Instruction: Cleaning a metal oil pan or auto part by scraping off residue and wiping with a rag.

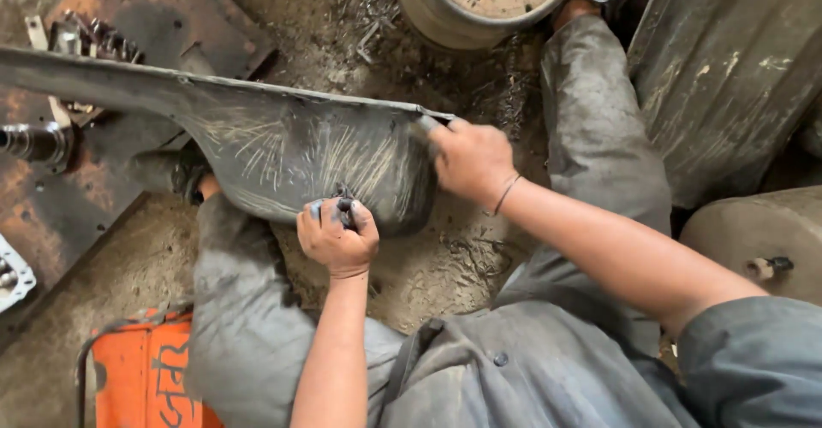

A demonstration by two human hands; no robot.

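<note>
A grimy curved metal panel (282, 141) (scratched pale across its belly) is being propped over the lap above the dirt floor (428, 265). Its edge is being gripped by the right hand (469, 161); a small dark tool (341, 210) is being clenched against it by the left hand (336, 238).

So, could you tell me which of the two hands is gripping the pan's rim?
The right hand, gripping the dark metal pan at its rim; the left hand sits lower, fisted against the pan's scratched belly.

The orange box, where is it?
In the head view the orange box sits at the bottom left on the dirt floor, beside the person's grey trouser leg, below the scratched metal panel.
</note>
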